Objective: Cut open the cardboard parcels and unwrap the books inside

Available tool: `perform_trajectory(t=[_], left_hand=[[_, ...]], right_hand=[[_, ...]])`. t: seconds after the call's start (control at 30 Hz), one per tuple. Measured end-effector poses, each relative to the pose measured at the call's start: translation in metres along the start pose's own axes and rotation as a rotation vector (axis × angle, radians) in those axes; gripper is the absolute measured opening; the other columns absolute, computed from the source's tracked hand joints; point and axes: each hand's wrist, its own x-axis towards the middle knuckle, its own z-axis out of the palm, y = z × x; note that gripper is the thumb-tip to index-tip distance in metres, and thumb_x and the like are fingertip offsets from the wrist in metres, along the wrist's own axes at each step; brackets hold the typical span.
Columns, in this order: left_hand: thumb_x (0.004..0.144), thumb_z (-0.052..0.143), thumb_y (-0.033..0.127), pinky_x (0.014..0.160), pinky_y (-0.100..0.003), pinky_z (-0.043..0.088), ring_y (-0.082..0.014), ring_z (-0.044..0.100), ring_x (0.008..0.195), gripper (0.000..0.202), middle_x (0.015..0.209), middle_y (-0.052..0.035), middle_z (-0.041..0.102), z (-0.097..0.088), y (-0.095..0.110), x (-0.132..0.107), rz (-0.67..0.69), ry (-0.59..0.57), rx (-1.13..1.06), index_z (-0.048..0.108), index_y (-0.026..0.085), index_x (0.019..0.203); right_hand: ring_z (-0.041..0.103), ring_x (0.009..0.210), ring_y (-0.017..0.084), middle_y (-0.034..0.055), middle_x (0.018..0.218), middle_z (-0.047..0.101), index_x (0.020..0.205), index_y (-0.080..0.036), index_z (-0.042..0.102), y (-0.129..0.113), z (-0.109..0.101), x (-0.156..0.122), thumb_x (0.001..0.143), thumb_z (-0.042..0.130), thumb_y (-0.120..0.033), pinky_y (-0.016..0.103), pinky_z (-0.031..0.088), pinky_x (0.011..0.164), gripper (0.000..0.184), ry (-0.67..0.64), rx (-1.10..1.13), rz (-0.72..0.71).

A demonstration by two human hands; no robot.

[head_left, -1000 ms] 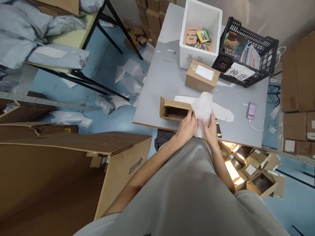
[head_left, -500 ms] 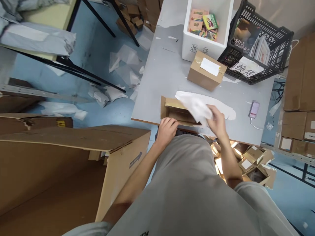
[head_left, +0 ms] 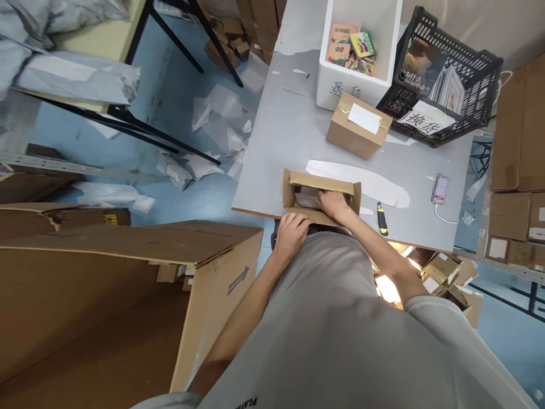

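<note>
An open cardboard box stands at the near edge of the table with its flaps raised. My left hand grips its near left flap, fingers bent over the cardboard. Inside the box lies a sheet of white paper, partly in shadow. My right hand reaches into the box beside that sheet, its fingers curled against the paper; the fingertips are partly hidden. To the right of the box, a yellow and black utility knife lies on the grey table.
A taped carton stands behind the box. Farther back are a white bin of small colourful packs and a black crate with books. A phone lies at right. A big open carton stands at my left.
My right hand has moved left and down into the box, taking the white paper with it. The utility knife is now visible on the table. My left hand stays at the box.
</note>
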Motion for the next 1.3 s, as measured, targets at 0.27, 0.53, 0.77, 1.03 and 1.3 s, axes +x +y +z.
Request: perform_trajectory(t=[0.27,0.53,0.77,1.03,1.3], left_hand=[[0.114,0.06,0.032,0.107,-0.05,0.051,-0.0298,0.072,0.108,0.024,0.109,-0.0105,0.084,-0.01,-0.002,0.004,-0.065,0.096,-0.045,0.083,0.027,0.112],[0.111,0.06,0.027,0.122,-0.051,0.052,-0.0279,0.076,0.105,0.031,0.109,-0.0092,0.079,-0.008,-0.014,0.028,-0.128,0.097,-0.078,0.076,0.024,0.138],[0.099,0.084,0.048,0.108,-0.045,0.06,-0.0328,0.074,0.121,0.056,0.123,-0.0106,0.074,-0.007,-0.018,0.039,-0.047,-0.183,-0.113,0.07,0.025,0.148],[0.098,0.086,0.04,0.111,-0.05,0.058,-0.0354,0.071,0.125,0.045,0.132,-0.0163,0.072,-0.002,-0.028,0.058,-0.156,0.038,-0.07,0.066,0.022,0.135],[0.086,0.093,0.032,0.122,-0.055,0.054,-0.0393,0.064,0.145,0.075,0.155,-0.0261,0.065,0.015,-0.084,0.084,-0.575,0.14,-0.36,0.059,0.014,0.151]], right_hand=[[0.067,0.133,0.041,0.0226,0.155,0.069,0.173,-0.015,0.051,0.047,-0.019,-0.055,0.116,0.042,-0.033,0.054,0.055,0.114,0.06,0.306,0.101,-0.03],[0.051,0.145,0.047,0.0288,0.156,0.061,0.168,-0.011,0.057,0.094,-0.019,-0.033,0.109,0.053,-0.032,0.064,0.048,0.12,0.063,0.512,0.149,0.103],[0.071,0.085,0.024,0.0194,0.156,0.065,0.174,-0.023,0.045,0.102,0.001,-0.016,0.108,0.056,-0.064,0.047,0.061,0.102,0.079,0.594,0.666,0.109],[0.071,0.124,0.031,0.0167,0.135,0.077,0.107,-0.021,0.083,0.1,0.014,-0.029,0.115,0.039,-0.064,0.047,0.055,0.115,0.062,0.536,0.621,0.037],[0.062,0.144,0.038,0.021,0.161,0.064,0.143,-0.017,0.075,0.095,0.051,-0.032,0.109,0.062,-0.044,0.054,0.052,0.123,0.045,0.531,0.457,0.109]])
